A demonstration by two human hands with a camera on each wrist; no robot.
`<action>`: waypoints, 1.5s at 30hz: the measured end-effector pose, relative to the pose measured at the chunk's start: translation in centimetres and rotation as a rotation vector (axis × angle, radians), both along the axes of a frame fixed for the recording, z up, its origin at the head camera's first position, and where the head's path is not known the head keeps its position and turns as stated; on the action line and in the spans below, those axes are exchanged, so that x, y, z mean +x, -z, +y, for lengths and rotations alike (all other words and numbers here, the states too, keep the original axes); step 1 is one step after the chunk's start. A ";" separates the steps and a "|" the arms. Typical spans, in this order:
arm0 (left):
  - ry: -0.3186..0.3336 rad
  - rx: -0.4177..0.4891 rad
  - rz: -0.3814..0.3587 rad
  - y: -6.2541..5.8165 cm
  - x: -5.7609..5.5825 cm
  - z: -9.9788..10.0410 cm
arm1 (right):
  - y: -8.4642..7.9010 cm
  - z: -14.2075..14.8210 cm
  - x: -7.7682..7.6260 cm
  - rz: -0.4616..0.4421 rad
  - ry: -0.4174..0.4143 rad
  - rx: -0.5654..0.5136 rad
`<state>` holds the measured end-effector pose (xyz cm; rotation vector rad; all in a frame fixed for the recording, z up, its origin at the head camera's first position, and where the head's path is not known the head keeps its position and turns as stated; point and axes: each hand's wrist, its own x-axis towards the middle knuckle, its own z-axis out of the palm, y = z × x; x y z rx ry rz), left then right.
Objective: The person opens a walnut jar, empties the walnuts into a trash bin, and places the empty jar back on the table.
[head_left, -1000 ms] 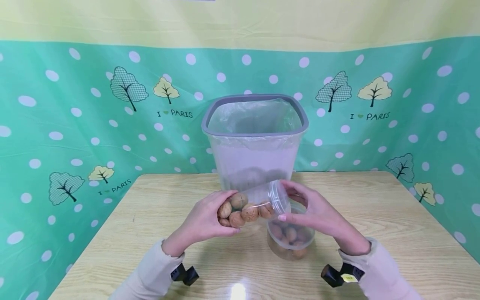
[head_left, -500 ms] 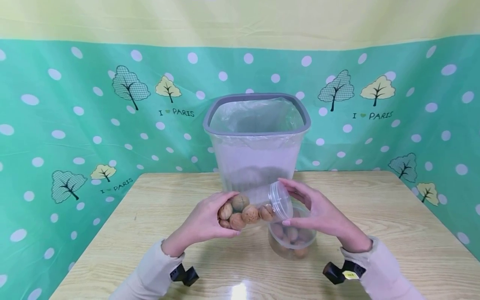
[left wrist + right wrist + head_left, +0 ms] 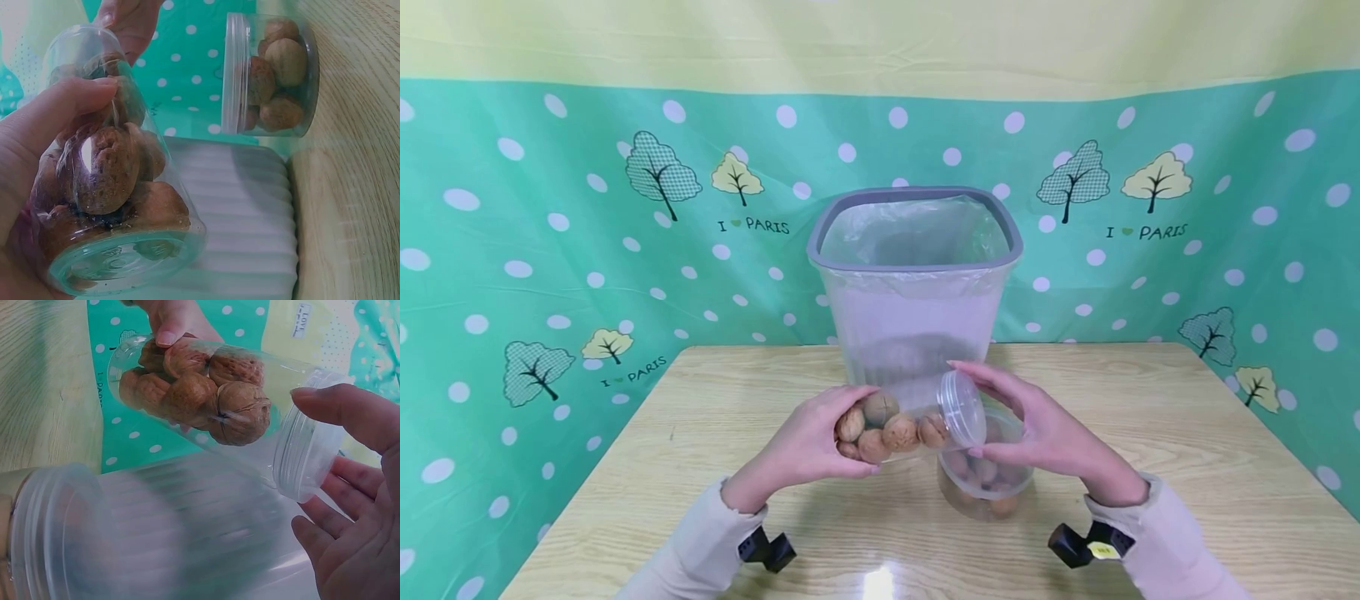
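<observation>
A pale wood-grained table stands before a green fabric backdrop patterned with white dots, trees and lettering. At the rear, a tall whitish plastic bin with a grey rim sits upright, its liner opened outward over the rim.

In front of it, above the table, a person's two hands hold a clear cylindrical plastic jar at a tilt. The left hand wraps the base, likely to carry the weight, since the round brown walnuts lie mostly towards that end. The right hand spans the ridged end, thumb and fingers on opposite sides, probably to steady it (whether a lid is on, I cannot tell).

Partly behind that end, a short clear plastic tub, also containing walnuts, stands upright on the table.
</observation>
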<state>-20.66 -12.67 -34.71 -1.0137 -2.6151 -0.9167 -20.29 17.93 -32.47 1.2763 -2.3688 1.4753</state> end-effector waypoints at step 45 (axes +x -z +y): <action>-0.039 -0.054 0.034 0.4 -0.3 0.3 | 0.2 -1.0 1.2 -0.183 0.282 0.028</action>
